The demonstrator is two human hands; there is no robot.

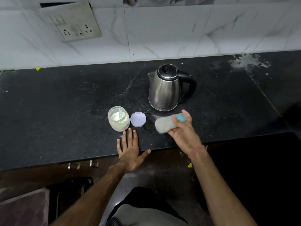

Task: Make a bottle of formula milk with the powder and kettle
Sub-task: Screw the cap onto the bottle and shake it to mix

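Kettle (164, 88) upright behind. Powder jar (118, 120) open, lid (138, 119) beside. My right hand (182, 132) grips the blurred bottle (169, 123), fingers wrapped; left hand (130, 150) flat, fingers spread. Judgement: shaking; keep cap sealed.

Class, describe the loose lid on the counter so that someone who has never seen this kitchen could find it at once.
Start at the steel kettle on the black counter. In front of it, to the left, stands an open jar of white powder; the lid lies flat just right of that jar. It is the only pale lilac disc there.
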